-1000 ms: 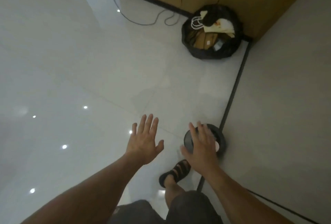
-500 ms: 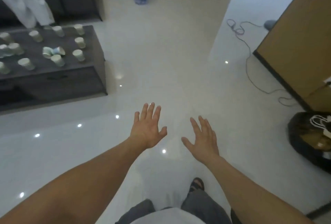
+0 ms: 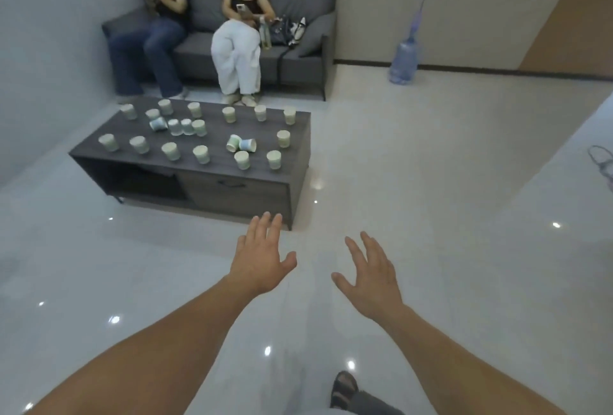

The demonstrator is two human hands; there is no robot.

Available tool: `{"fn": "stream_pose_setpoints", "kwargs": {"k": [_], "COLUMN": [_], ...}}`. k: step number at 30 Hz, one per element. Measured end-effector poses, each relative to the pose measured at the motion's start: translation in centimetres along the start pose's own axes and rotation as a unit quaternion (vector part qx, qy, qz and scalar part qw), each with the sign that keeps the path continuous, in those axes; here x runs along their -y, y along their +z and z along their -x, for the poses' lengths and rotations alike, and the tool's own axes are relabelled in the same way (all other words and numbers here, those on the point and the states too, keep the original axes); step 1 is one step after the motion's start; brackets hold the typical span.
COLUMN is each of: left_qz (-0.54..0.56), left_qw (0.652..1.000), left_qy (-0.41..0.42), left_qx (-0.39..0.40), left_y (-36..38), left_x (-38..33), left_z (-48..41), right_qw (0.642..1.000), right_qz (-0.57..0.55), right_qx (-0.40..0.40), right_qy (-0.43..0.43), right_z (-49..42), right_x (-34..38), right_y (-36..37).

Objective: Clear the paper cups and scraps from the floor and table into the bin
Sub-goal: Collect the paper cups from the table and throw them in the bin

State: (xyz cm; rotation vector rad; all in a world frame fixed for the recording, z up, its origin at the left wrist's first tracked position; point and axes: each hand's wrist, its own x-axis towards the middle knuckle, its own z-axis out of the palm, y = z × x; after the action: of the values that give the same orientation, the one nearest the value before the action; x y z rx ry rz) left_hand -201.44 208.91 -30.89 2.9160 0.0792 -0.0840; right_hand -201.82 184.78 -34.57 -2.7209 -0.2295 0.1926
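A low dark grey coffee table (image 3: 212, 182) stands ahead and to the left. Several pale green paper cups (image 3: 202, 154) stand upright on its top, and a few lie tipped over, such as one blue-patterned cup (image 3: 248, 145) near the middle. My left hand (image 3: 262, 257) is stretched out with fingers spread, just short of the table's near right corner, holding nothing. My right hand (image 3: 371, 273) hovers beside it over the bare floor, fingers spread and empty. The bin is out of view.
Two people sit on a grey sofa (image 3: 298, 49) behind the table. A blue water bottle (image 3: 403, 63) stands by the far wall. A cable (image 3: 602, 162) lies on the floor at the right edge. Glossy white floor tiles surround the table.
The view has swung left, away from the black bin bag by the wooden wall, to face the table and sofa. Both hands stay spread and empty.
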Motion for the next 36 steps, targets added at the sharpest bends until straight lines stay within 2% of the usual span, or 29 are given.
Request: {"fn": "stream_pose_setpoints", "kwargs": {"k": [10,15,25,31,36], "left_qz": [0.043,0.056,0.095,0.104,0.119], "left_qw": [0.992,0.988,0.991,0.990,0.985], "left_qy": [-0.112,-0.143,-0.094,-0.097,-0.123], "left_qx": [-0.029,0.005,0.018,0.024,0.029], "left_y": [-2.4,-1.3,-5.3,-6.1,-4.2], "left_x": [5.1,10.7,18.8,20.7,21.7], "left_z": [-11.9,-18.7,-37.5,-45.7,-51.6], "right_qw": [0.994,0.991,0.991,0.986,0.975], "right_qz": [0.011,0.024,0.071,0.085,0.083], "right_qx": [0.023,0.044,0.064,0.117,0.170], "right_qy": [-0.105,-0.126,-0.090,-0.086,-0.115], "right_z": [-18.8,-28.5,-44.9,-53.8,-63.1], "right_x": [5.1,9.2,14.6,15.3,14.8], "right_y": [-2.1,0.1,1.2,2.6,5.3]}}
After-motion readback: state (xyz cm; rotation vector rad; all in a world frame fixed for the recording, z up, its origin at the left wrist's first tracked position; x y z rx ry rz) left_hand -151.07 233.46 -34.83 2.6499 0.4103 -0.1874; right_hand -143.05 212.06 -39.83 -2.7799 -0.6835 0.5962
